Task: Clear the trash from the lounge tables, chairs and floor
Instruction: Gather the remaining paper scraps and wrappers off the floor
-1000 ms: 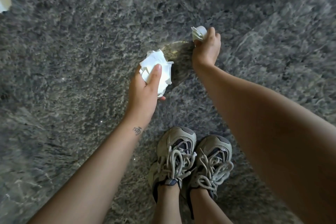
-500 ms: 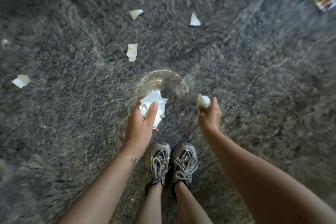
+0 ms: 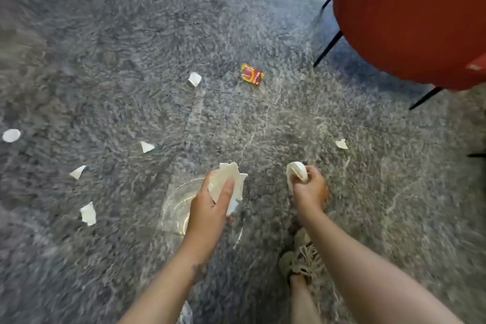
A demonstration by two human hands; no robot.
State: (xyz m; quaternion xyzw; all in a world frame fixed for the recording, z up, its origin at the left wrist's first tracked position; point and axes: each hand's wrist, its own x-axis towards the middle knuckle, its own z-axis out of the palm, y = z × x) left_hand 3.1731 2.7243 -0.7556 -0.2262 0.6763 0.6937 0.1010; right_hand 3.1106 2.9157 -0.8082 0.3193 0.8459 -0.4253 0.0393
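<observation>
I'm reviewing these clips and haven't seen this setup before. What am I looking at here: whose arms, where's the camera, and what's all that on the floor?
No machine here: a person wears a camera on the head, looking down at their own arms and a shoe. The left hand holds a bundle of white paper above a clear plastic bag; the right hand grips a smaller paper wad. Torn white scraps and a red-and-yellow wrapper lie on the grey marbled floor. A red chair stands at upper right.
</observation>
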